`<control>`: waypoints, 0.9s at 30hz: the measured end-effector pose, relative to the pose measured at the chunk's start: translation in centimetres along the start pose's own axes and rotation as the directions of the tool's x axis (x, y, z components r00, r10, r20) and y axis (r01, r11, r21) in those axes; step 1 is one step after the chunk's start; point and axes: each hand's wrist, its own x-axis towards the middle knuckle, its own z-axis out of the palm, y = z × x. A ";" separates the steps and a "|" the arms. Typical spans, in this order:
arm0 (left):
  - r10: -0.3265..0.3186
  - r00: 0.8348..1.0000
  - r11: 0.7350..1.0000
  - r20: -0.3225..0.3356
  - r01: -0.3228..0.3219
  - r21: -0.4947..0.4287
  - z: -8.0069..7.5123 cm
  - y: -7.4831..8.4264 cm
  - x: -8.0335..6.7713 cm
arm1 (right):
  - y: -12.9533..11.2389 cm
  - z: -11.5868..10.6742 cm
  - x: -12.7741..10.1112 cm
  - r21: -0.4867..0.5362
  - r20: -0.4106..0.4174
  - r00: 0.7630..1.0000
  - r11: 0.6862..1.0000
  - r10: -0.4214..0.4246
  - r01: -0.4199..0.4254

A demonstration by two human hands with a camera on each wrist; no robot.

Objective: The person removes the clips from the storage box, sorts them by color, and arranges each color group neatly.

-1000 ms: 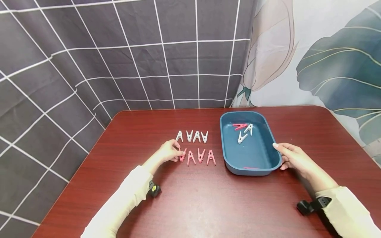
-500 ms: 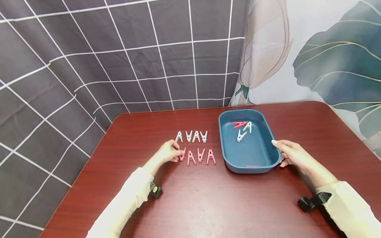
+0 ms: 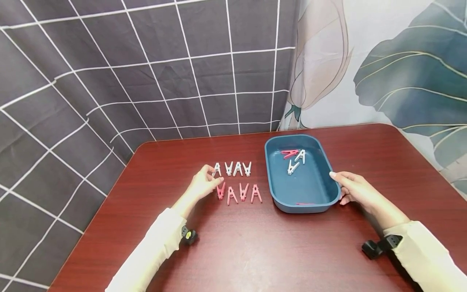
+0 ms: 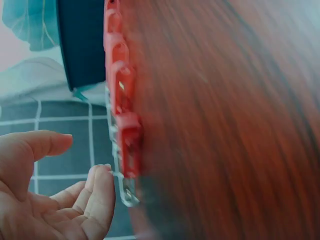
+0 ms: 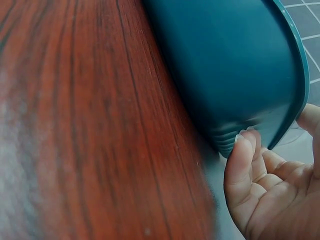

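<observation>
My left hand hovers at the left end of two rows of plastic clothespins, thumb and fingers spread apart with nothing between them. Just beside its thumb stands the leftmost red clothespin, in a row with several more red ones. Behind them is a row of several white clothespins; the leftmost is partly behind my fingers. With my right hand I grip the right side of a blue plastic tub, thumb at the rim and fingers against the outer wall.
Inside the tub lie two white clothespins, a red clothespin near the far end and a red piece mostly hidden by the near wall. Everything stands on a dark red wooden table. Hanging cloths border its back.
My left thumb and fingers have parted and come off the leftmost red clothespin, which stays standing in its row. The right hand keeps its hold on the tub. The head view has shifted slightly.
</observation>
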 end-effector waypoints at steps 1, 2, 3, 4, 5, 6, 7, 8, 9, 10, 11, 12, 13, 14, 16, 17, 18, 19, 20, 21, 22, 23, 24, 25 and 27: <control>0.021 1.000 1.000 -0.007 -0.021 0.009 0.0 0.4 -0.2 | 0.0 0.0 0.0 0.003 -0.003 1.000 1.000 0.003 -0.003; 0.046 0.999 0.999 -0.014 -0.045 0.015 0.0 0.7 -0.3 | 0.0 0.0 0.0 0.006 -0.007 1.000 1.000 0.007 -0.007; 0.068 0.997 0.998 -0.021 -0.068 0.015 0.1 1.1 -0.4 | 0.0 0.0 0.0 0.009 -0.010 1.000 1.000 0.009 -0.009; 0.091 0.996 0.996 -0.026 -0.091 0.010 0.2 1.5 -0.5 | 0.0 -0.1 0.0 0.008 -0.008 1.000 1.000 0.005 -0.005; 0.109 0.994 0.994 -0.030 -0.109 -0.001 0.3 1.9 -0.6 | -0.1 -0.1 0.0 0.008 -0.008 1.000 1.000 0.005 -0.005; 0.117 0.993 0.993 -0.034 -0.118 -0.016 0.4 2.2 -0.7 | -0.1 -0.1 0.0 0.009 -0.009 1.000 1.000 0.006 -0.006; 0.126 0.991 0.991 -0.037 -0.127 -0.035 0.6 2.5 -0.7 | -0.1 -0.1 0.0 0.010 -0.006 1.000 1.000 0.004 -0.004; 0.129 0.991 0.989 -0.036 -0.131 -0.064 0.8 2.8 -0.7 | -0.1 0.0 0.0 0.009 -0.003 1.000 1.000 0.003 -0.003; 0.129 0.991 0.987 -0.029 -0.131 -0.095 1.0 3.1 -0.7 | -0.1 0.0 0.0 0.007 0.001 1.000 1.000 0.001 -0.001; 0.131 0.991 0.983 -0.019 -0.132 -0.128 1.2 3.3 -0.7 | 0.0 0.0 0.1 0.004 0.005 1.000 1.000 0.000 0.000; 0.133 0.991 0.978 -0.010 -0.133 -0.163 1.4 3.6 -0.8 | 0.0 0.0 0.1 0.004 0.005 1.000 1.000 0.003 -0.003; 0.139 0.990 0.972 0.001 -0.136 -0.193 1.7 3.8 -0.8 | 0.0 0.1 0.2 0.002 0.005 1.000 1.000 0.004 -0.004; 0.152 0.988 0.964 0.011 -0.146 -0.223 2.0 4.2 -0.8 | 0.0 0.1 0.2 0.002 0.000 1.000 1.000 0.007 -0.007; 0.168 0.986 0.956 0.021 -0.157 -0.247 2.2 4.4 -0.8 | 0.0 0.1 0.2 0.003 -0.005 1.000 1.000 0.009 -0.009; 0.195 0.980 0.949 0.030 -0.181 -0.257 2.6 5.1 -1.0 | 0.0 0.2 0.2 0.003 -0.006 1.000 1.000 0.005 -0.005; 0.207 0.978 0.947 0.034 -0.191 -0.258 2.8 5.4 -1.1 | 0.0 0.2 0.2 0.004 -0.008 1.000 1.000 0.003 -0.003; 0.220 0.975 0.946 0.034 -0.205 -0.250 3.0 5.7 -1.1 | 0.0 0.2 0.2 0.005 -0.009 1.000 1.000 0.001 -0.001; 0.228 0.973 0.947 0.036 -0.213 -0.241 3.2 6.0 -1.2 | -0.1 0.3 0.2 0.008 -0.010 1.000 1.000 0.000 0.000; 0.239 0.970 0.947 0.038 -0.225 -0.229 3.3 6.3 -1.2 | -0.1 0.3 0.2 0.009 -0.009 1.000 1.000 -0.004 0.004; 0.247 0.968 0.948 0.040 -0.233 -0.216 3.5 6.6 -1.2 | -0.1 0.2 0.2 0.008 -0.006 1.000 1.000 -0.008 0.008; 0.253 0.967 0.948 0.040 -0.240 -0.209 3.6 6.9 -1.2 | -0.1 0.2 0.1 0.011 -0.008 1.000 1.000 -0.009 0.009; 0.261 0.964 0.947 0.043 -0.248 -0.204 3.8 7.2 -1.1 | -0.1 0.2 0.1 0.014 -0.010 1.000 1.000 -0.010 0.010; 0.267 0.963 0.946 0.048 -0.252 -0.201 3.9 7.5 -1.0 | -0.1 0.2 0.1 0.019 -0.012 1.000 1.000 -0.009 0.010; 0.273 0.961 0.944 0.055 -0.256 -0.207 4.0 7.8 -0.9 | -0.1 0.2 0.1 0.020 -0.012 1.000 1.000 -0.010 0.011; 0.277 0.958 0.942 0.067 -0.257 -0.216 4.4 8.4 -0.6 | -0.1 0.1 0.0 0.023 -0.015 1.000 1.000 -0.012 0.012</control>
